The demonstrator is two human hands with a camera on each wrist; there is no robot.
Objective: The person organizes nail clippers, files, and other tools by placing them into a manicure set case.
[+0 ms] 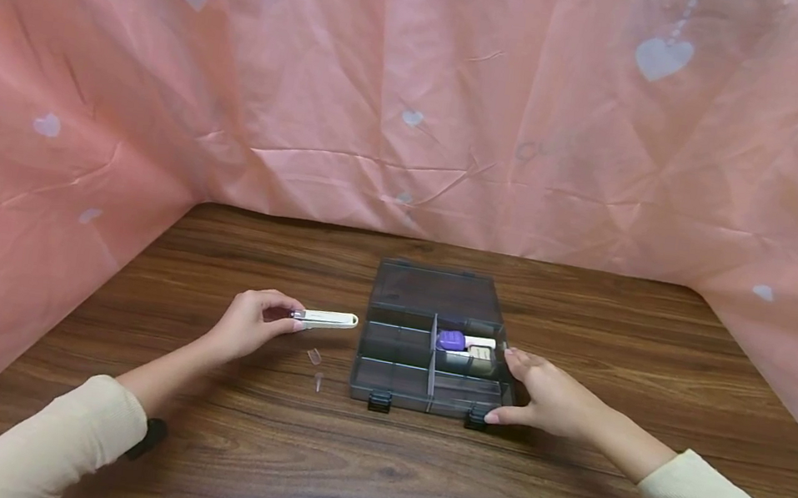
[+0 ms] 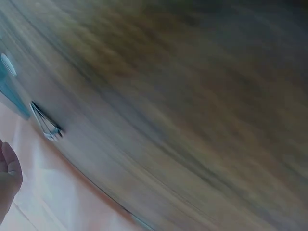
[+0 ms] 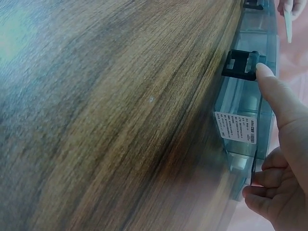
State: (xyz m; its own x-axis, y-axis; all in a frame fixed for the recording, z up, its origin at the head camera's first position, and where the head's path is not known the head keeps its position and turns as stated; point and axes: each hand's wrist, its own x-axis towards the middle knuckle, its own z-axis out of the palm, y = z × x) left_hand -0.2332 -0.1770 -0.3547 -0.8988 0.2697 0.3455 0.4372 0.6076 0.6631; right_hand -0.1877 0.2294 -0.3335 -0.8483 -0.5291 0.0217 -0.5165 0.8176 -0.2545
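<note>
- The white stick-shaped tool [image 1: 326, 319] lies level just above the worktop [image 1: 266, 450], its long axis running left to right; its rounded free end points at the left wall of the box [image 1: 430, 354] and stops just beside it.
- The left hand [image 1: 255, 323] pinches the tool's left end, fingers [image 1: 283, 307] curled round it from above, with the forearm in a cream sleeve [image 1: 51, 443] reaching in from the lower left.
- Two small clear pieces [image 1: 315, 362] lie on the worktop just below the tool.
- The box is grey see-through plastic, its lid open and lying flat behind it, with divided compartments and two black latches [image 1: 380, 401] on the near edge.
- A purple item [image 1: 451, 341] and a white-and-tan item [image 1: 480, 348] sit in the middle right compartment.
- The right hand [image 1: 549, 399] rests against the box's right near corner: fingers relaxed along the right side, thumb [image 3: 276, 96] touching the front wall by the right latch.
- Pink cloth with white hearts [image 1: 418, 100] hangs behind and at both sides.
</note>
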